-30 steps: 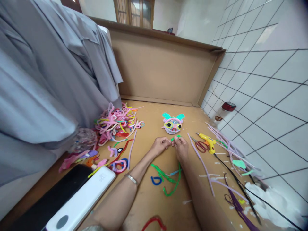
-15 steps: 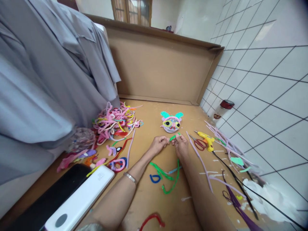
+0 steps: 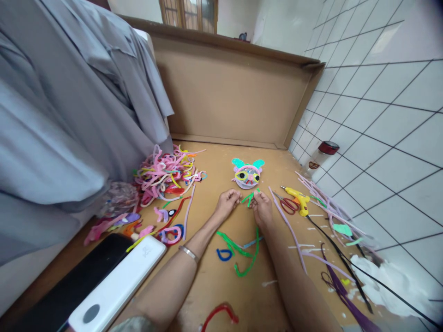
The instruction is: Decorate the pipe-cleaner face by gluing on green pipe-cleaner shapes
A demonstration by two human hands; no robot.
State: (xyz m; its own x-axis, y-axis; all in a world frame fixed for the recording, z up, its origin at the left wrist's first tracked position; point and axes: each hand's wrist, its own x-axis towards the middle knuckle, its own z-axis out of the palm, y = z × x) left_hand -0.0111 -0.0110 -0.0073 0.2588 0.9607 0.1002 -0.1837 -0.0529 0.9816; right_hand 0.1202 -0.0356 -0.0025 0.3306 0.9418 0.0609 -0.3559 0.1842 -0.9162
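Observation:
Just below the craft face, my right hand [image 3: 262, 208] pinches a short piece of green pipe cleaner [image 3: 248, 199], bent so that two ends point down and left. My left hand [image 3: 228, 204] is closed beside it, thumb against fingers. Its fingertips come close to the green ends, but whether they grip anything is hidden. Beyond the hands sits the round animal face [image 3: 247, 176] with teal ears, black eyes and yellow eye rims. Nearer, between my forearms, lie longer green pipe cleaners [image 3: 235, 244] and a curled blue one [image 3: 224, 255].
At left are a heap of pink and mixed pipe cleaners [image 3: 162, 173], a white power bank [image 3: 117, 286] and a black slab [image 3: 83, 276]. At right lie red-handled scissors [image 3: 290, 205], a yellow glue gun [image 3: 298, 199], lilac strips [image 3: 321, 198] and a red-lidded jar [image 3: 320, 157].
The green piece stretched straight between my hands before; now it shows as a folded V at my right fingers. My left fingertips have drawn slightly away to the left.

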